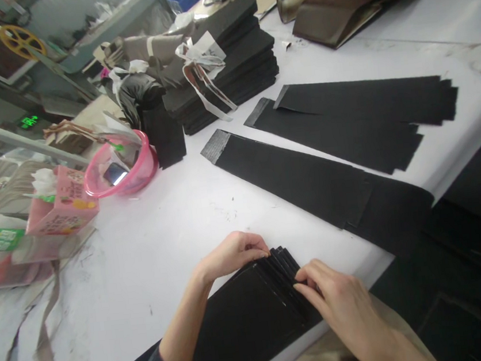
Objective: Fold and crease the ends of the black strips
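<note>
A stack of flat black panels (239,325), of fabric or leather-like sheet, lies along the near table edge, its right end fanned out in narrow steps. My left hand (238,253) is closed in a pinch at the far corner of that stepped end. On the near right side, my right hand (341,299) pinches the stepped edges between thumb and fingers. How many layers each hand grips is too small to tell. Beyond the hands lies a long black strip (292,180) with a greyish end, its other end bending over the table edge.
More overlapping black strips (346,116) are spread farther back. Thick piles of black panels (227,60), tied with pale ribbon, stand behind them. At left are a pink basin (147,162) holding a phone and a pink tissue box (63,203). Brown pieces (334,13) lie at the back right.
</note>
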Demonstrator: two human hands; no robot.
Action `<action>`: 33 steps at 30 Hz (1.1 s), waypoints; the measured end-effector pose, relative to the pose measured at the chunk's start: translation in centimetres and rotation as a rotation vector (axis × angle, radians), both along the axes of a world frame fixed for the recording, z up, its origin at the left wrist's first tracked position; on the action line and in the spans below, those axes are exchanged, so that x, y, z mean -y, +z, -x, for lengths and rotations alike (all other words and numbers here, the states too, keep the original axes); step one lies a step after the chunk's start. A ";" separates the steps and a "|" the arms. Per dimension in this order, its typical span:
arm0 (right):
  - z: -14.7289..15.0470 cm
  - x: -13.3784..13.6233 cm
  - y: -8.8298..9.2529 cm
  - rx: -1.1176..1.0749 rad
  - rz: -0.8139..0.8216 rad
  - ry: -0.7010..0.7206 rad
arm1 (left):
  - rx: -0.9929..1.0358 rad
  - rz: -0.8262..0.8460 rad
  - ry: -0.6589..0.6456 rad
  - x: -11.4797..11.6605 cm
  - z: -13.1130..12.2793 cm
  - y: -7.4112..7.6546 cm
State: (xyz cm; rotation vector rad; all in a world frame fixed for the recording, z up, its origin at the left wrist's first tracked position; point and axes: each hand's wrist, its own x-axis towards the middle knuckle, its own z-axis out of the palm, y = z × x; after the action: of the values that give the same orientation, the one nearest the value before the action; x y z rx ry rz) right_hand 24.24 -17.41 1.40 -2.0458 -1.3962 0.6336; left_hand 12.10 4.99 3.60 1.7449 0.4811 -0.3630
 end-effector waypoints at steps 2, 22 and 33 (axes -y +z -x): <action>0.4 -0.4 -0.2 0.065 -0.011 -0.015 | -0.004 -0.012 -0.006 0.0 -0.1 0.1; 1.2 -1.6 0.7 0.224 0.143 0.029 | -0.026 0.013 0.003 0.4 0.3 -0.1; 1.3 -0.8 -0.6 0.062 0.020 -0.027 | -0.016 -0.019 0.043 0.4 0.5 -0.1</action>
State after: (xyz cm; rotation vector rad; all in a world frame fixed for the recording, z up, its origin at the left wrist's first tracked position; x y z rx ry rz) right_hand 22.90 -16.59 0.84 -2.1135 -1.3997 0.5795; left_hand 11.60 4.55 3.48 1.7483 0.5344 -0.3427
